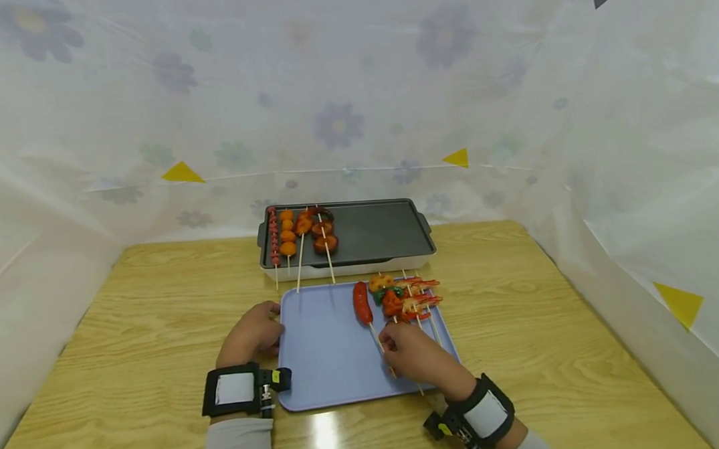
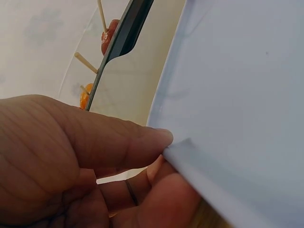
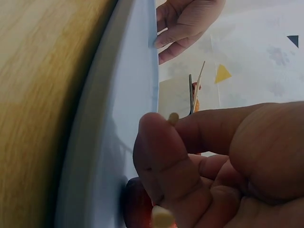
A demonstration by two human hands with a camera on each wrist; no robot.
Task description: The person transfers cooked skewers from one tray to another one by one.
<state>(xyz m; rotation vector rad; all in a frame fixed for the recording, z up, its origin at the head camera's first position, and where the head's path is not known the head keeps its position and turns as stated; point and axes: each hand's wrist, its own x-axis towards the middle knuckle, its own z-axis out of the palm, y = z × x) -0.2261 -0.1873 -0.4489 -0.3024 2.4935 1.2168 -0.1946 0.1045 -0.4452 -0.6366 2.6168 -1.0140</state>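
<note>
My left hand (image 1: 254, 333) holds the left rim of a pale blue tray (image 1: 329, 346); in the left wrist view the thumb (image 2: 142, 142) lies on top and fingers curl beneath. Over the tray's right half, my right hand (image 1: 416, 356) pinches the wooden stick of a red sausage skewer (image 1: 361, 303). That stick's end (image 3: 173, 118) pokes out between thumb and finger in the right wrist view. Close beside it on the tray are shrimp skewers (image 1: 420, 302) and a mixed skewer (image 1: 392, 302), partly hidden by the hand. Whether the sausage touches the tray, I cannot tell.
Behind the tray stands a dark grill plate (image 1: 378, 230) on a white base. Several skewers lie along its left side, including orange balls (image 1: 287, 234) and brown slices (image 1: 324, 236), sticks jutting toward the tray. A wooden table (image 1: 159, 327) carries everything, with a patterned curtain (image 1: 335, 85) behind.
</note>
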